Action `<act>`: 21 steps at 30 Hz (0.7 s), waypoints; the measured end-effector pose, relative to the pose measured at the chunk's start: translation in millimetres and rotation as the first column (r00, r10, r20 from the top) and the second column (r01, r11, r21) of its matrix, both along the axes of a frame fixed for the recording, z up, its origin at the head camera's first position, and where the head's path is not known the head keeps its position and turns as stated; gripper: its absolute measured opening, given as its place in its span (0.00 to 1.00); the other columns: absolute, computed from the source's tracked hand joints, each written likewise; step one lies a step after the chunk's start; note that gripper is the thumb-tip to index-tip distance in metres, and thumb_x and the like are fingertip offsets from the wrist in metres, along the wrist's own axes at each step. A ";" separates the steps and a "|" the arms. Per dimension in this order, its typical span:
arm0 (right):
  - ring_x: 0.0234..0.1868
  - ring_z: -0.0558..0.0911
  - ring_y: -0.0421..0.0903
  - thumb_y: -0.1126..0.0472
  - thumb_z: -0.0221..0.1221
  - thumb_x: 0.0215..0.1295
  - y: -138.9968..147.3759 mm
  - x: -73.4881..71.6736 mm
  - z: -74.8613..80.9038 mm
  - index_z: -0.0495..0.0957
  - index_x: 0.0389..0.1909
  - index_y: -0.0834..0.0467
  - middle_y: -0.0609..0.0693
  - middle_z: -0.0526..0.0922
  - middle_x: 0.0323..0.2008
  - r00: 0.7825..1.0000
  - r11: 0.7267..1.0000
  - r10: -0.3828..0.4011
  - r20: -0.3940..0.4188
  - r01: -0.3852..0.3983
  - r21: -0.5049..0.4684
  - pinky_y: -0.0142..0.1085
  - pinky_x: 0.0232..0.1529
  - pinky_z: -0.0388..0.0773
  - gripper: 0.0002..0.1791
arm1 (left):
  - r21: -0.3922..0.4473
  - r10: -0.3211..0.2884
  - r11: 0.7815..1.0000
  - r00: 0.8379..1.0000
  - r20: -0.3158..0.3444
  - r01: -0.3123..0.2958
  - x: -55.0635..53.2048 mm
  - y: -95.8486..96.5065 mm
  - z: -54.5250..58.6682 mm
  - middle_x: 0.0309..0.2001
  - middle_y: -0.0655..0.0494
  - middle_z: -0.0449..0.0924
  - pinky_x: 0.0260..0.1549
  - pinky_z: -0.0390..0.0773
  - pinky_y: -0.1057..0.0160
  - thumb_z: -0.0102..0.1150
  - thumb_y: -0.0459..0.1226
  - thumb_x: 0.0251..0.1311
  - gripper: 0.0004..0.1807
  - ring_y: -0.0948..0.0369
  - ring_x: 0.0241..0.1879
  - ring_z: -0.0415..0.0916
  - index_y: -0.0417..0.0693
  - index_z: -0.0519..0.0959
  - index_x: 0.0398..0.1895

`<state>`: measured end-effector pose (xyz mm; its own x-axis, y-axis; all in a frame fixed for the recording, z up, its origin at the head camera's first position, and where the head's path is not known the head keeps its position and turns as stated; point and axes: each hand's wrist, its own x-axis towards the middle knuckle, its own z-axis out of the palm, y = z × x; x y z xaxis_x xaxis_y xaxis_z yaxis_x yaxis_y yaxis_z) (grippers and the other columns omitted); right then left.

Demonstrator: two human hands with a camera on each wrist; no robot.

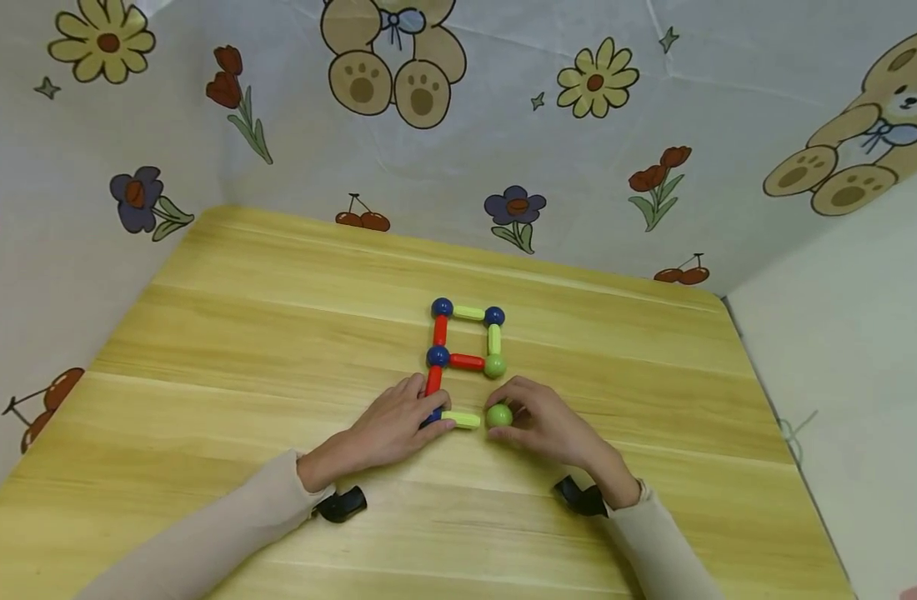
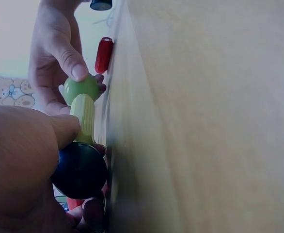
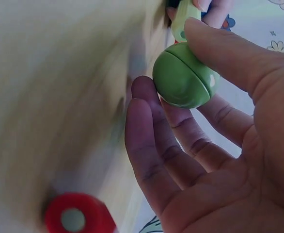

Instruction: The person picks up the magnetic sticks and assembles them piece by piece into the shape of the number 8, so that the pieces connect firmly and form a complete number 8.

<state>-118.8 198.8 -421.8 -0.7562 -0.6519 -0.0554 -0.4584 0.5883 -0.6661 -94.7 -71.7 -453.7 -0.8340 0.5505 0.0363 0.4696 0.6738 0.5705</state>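
My left hand (image 1: 397, 422) grips the lower corner of a magnetic stick-and-ball figure, its thumb and fingers round a dark blue ball (image 2: 80, 171) and the start of a yellow-green rod (image 1: 462, 419). That rod points right from the ball. Between thumb and fingertips my right hand (image 1: 546, 423) pinches a light green ball (image 1: 499, 416), right at the rod's free end. Above the hands, red rods (image 1: 468, 362), yellow-green rods (image 1: 469, 313), blue balls (image 1: 443, 308) and another green ball (image 1: 494, 366) form a square; a red rod (image 1: 433, 380) runs down from it, partly under my left fingers.
A loose red rod (image 3: 79, 213) lies on the wooden table (image 1: 278, 300) near my right hand, hidden in the head view. Patterned cloth (image 1: 443, 167) hangs behind the table's back edge. Black straps (image 1: 343, 505) sit at both wrists.
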 end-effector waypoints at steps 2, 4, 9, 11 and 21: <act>0.42 0.79 0.40 0.56 0.72 0.65 -1.0 0.5 -0.6 0.83 0.49 0.54 0.44 0.82 0.45 1.000 1.000 0.006 0.001 -0.006 0.007 0.34 0.44 0.79 0.15 | 0.004 0.000 1.000 1.000 0.002 0.000 0.6 0.2 0.1 0.36 0.56 0.62 0.32 0.57 0.65 0.57 0.48 0.75 0.10 0.60 0.34 0.59 0.54 0.78 0.45; 0.43 0.78 0.40 0.56 0.71 0.65 -1.9 1.2 -1.4 0.83 0.50 0.54 0.44 0.82 0.46 1.000 1.000 0.007 0.001 -0.007 0.013 0.34 0.45 0.79 0.15 | 0.005 0.001 1.000 1.000 0.003 -0.001 0.9 0.2 0.4 0.36 0.56 0.61 0.32 0.56 0.65 0.57 0.48 0.75 0.10 0.60 0.34 0.59 0.54 0.78 0.45; 0.43 0.79 0.40 0.55 0.72 0.64 -4.4 2.9 -2.2 0.82 0.50 0.54 0.44 0.82 0.46 1.000 0.999 0.005 0.013 -0.005 0.031 0.34 0.46 0.79 0.16 | -0.001 0.002 1.000 1.000 -0.001 -0.002 1.3 0.1 0.7 0.36 0.56 0.62 0.32 0.57 0.64 0.57 0.48 0.75 0.09 0.60 0.34 0.59 0.54 0.78 0.45; 0.43 0.79 0.40 0.55 0.72 0.63 -5.1 3.3 -2.2 0.82 0.49 0.54 0.44 0.82 0.46 1.000 0.999 0.005 0.015 -0.006 0.044 0.34 0.45 0.79 0.16 | -0.004 0.002 1.000 1.000 -0.006 -0.002 1.3 0.2 0.7 0.36 0.56 0.62 0.32 0.57 0.65 0.57 0.48 0.75 0.09 0.60 0.34 0.59 0.54 0.78 0.45; 0.42 0.78 0.39 0.53 0.72 0.63 -6.3 4.3 -3.2 0.82 0.48 0.52 0.42 0.81 0.44 1.000 0.998 0.016 0.009 -0.017 0.062 0.34 0.46 0.79 0.16 | -0.009 0.004 1.000 1.000 -0.011 -0.004 1.4 0.4 0.9 0.36 0.56 0.63 0.31 0.57 0.65 0.57 0.48 0.75 0.10 0.61 0.34 0.60 0.54 0.78 0.45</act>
